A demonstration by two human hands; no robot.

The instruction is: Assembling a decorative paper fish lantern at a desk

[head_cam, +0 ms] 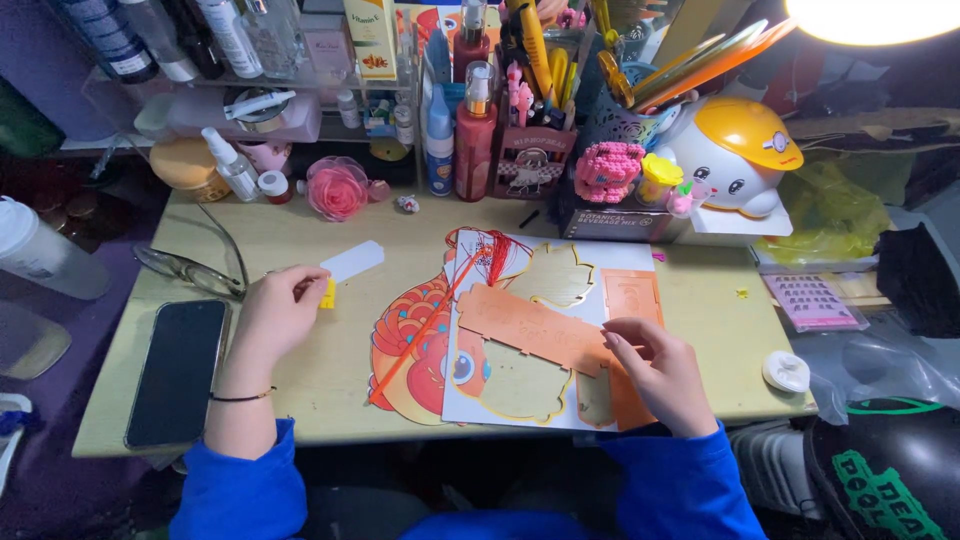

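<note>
Right now the left hand (275,315) sits on the pale wooden desk (330,385), fingers curled in and pinched on a small yellow piece (328,294), with a white strip (352,261) lying just beyond it. Over to the right, the right hand (658,372) has its fingers closed on the edge of an orange cut-out sheet (530,330), which lies tilted across a white punched card sheet (560,275). Under both of those sits a big orange fish-shaped paper piece (410,350), and a thin red stick (420,335) runs diagonally over it toward a red tassel (495,250). A dark phone (180,370) lies face up near the left wrist, a pair of glasses (195,270) just above it. Along the back of the desk: bottles, a pink rose ornament (335,190), a pen holder crammed with pens (530,160), and a white round-headed figure with a yellow cap (740,160).
</note>
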